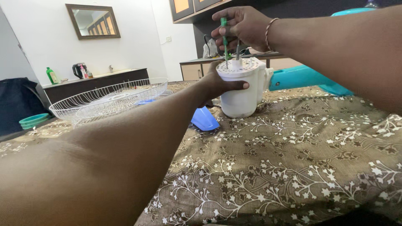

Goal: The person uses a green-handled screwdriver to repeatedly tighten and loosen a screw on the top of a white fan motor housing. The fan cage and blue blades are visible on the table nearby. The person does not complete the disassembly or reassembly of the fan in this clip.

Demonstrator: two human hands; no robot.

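- My left hand (220, 86) grips the white fan motor housing (240, 90), upright on the bed (293, 159).
- My right hand (240, 27) clasps a green screwdriver (225, 39), tip at the housing's top.
- Wire guards (111, 98) and blue blade (204, 119) already lie detached beside it; I judge the housing remains to open.

Fan motor housing (243, 90) stands mid-bed (293, 167); wire fan guards (113, 98) lie at its left edge, fan blade (204, 119) between them.
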